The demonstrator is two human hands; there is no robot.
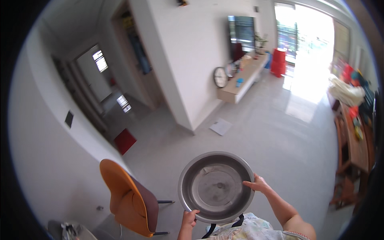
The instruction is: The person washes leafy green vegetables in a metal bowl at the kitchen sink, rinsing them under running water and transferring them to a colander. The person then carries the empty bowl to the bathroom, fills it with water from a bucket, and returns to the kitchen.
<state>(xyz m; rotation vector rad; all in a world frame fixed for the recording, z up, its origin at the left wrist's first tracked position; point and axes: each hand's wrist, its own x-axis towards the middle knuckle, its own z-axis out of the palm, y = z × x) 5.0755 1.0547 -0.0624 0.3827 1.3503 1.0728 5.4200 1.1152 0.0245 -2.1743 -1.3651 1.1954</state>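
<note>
A wide, round stainless steel basin [216, 186] is held out in front of my body, its inside facing up with a few dull marks on the bottom. My left hand [189, 218] grips the near-left rim, thumb over the edge. On the right side, my right hand [258, 183] clasps the rim with the thumb inside and the other fingers hidden beneath. No contents show in the basin. Below it are dark straps and the light patterned cloth [255, 228] of my clothing.
An orange chair [129, 198] stands close on the left, by the white wall. Ahead, a white bathroom scale [221, 126] lies on the floor near a wall corner. Beyond it are a TV cabinet [244, 81] and red stacked stools [278, 63]. Wooden furniture [354, 138] lines the right.
</note>
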